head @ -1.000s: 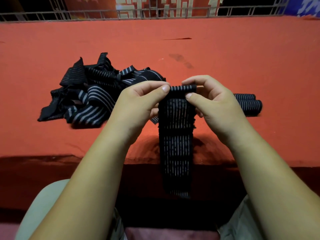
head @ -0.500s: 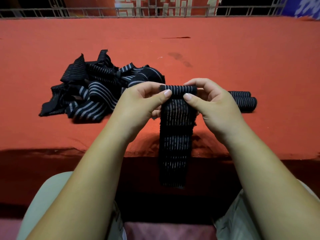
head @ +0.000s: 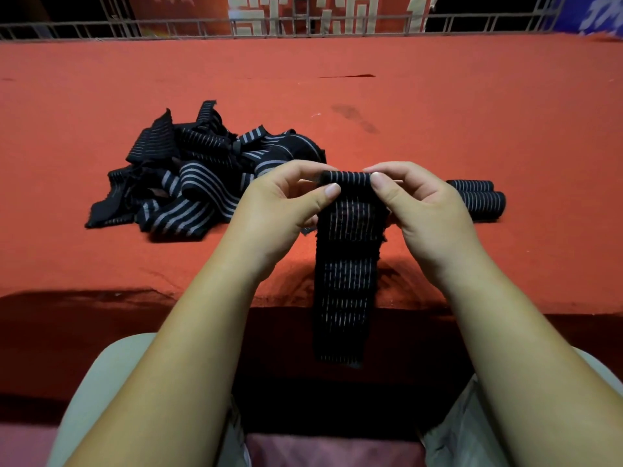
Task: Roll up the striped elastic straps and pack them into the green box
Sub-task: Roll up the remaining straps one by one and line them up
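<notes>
Striped elastic strap (head: 344, 264), one, is pinched at its rolled upper end by the left hand (head: 279, 210) and right hand (head: 424, 210) over the red table (head: 472, 112); its tail hangs past the near edge. Two rolled straps (head: 483, 202) lie touching, right. One heap of loose straps (head: 202, 183) lies left, uncountable.

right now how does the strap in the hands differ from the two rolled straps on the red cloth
The black striped elastic strap is only rolled at its top end, its tail hanging loose; the two rolled straps are wound fully into cylinders. The strap is pinched between the left hand and right hand; the rolls lie untouched on the red cloth. Both are black with pale stripes.
</notes>
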Demonstrator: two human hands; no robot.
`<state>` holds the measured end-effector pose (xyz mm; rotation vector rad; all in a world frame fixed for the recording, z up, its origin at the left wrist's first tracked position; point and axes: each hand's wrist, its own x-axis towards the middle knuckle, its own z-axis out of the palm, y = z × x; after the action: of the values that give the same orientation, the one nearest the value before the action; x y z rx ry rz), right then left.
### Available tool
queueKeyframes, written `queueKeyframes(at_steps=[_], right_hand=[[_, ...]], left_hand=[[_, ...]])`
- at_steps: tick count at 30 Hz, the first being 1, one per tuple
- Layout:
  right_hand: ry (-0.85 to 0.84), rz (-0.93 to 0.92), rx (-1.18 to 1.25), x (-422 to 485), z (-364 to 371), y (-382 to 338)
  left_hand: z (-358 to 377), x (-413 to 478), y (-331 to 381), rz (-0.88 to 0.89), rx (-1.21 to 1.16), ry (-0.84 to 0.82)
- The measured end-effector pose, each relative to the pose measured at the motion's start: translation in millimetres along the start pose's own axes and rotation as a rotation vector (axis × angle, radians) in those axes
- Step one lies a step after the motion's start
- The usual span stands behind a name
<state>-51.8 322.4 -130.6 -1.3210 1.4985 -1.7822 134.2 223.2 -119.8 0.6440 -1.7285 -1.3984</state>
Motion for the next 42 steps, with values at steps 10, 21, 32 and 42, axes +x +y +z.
queueKeyframes(at_steps=[10,21,32,42], right_hand=[[-0.033,0.075,0.085,2.8,2.3,6.9],[-0.038,0.031,-0.023,6.0,-3.6,10.1],[0.083,-0.015,-0.134,11.4,-10.2,18.5],[0.097,0.008,-0.145,10.7,-9.5,17.8]], left_hand=[[-0.7,1.7,-5.2,-0.009,-0.041,0.079],[7.9,3.0,-11.1,-0.013,0.033,0.162],[21.8,2.4,-26.9,0.007,0.104,0.186],[30.3,6.0,-25.5,-0.129,-0.063,0.214]])
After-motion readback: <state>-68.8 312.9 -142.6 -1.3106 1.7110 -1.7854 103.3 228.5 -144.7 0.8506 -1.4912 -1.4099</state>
